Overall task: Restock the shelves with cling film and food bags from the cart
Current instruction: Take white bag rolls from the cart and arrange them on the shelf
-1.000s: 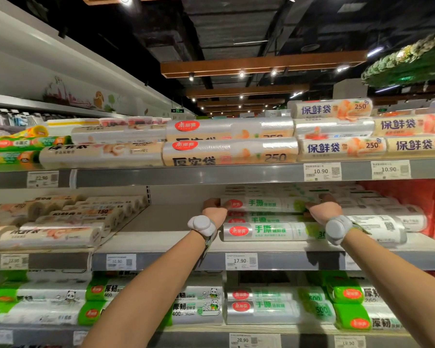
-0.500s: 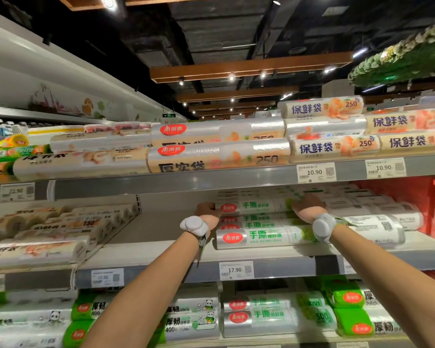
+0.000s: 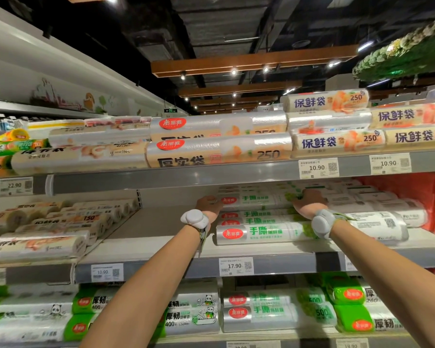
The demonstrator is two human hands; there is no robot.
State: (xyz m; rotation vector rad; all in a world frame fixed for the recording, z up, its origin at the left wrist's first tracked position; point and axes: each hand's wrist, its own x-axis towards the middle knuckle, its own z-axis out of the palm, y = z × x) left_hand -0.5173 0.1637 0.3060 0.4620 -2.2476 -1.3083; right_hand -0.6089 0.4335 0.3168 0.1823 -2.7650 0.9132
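My left hand (image 3: pixel 209 203) and right hand (image 3: pixel 309 202) grip the top roll (image 3: pixel 256 199) at its ends, fingers (image 3: pixel 302 195) curled; it looks light, slick-wrapped and slightly squashy, so end holds suit.

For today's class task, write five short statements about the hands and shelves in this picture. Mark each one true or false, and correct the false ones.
1. The left hand and right hand hold the top roll of the green-lettered stack, one at each end. True.
2. The price tag under that stack reads 10.90. False: it reads 17.90.
3. Each wrist wears a pale wrist band. True.
4. The blue-lettered rolls on the shelf above are marked 500. False: they are marked 250.
5. The stack sits on the lowest shelf in view. False: it sits on the middle shelf, with another shelf of rolls below.
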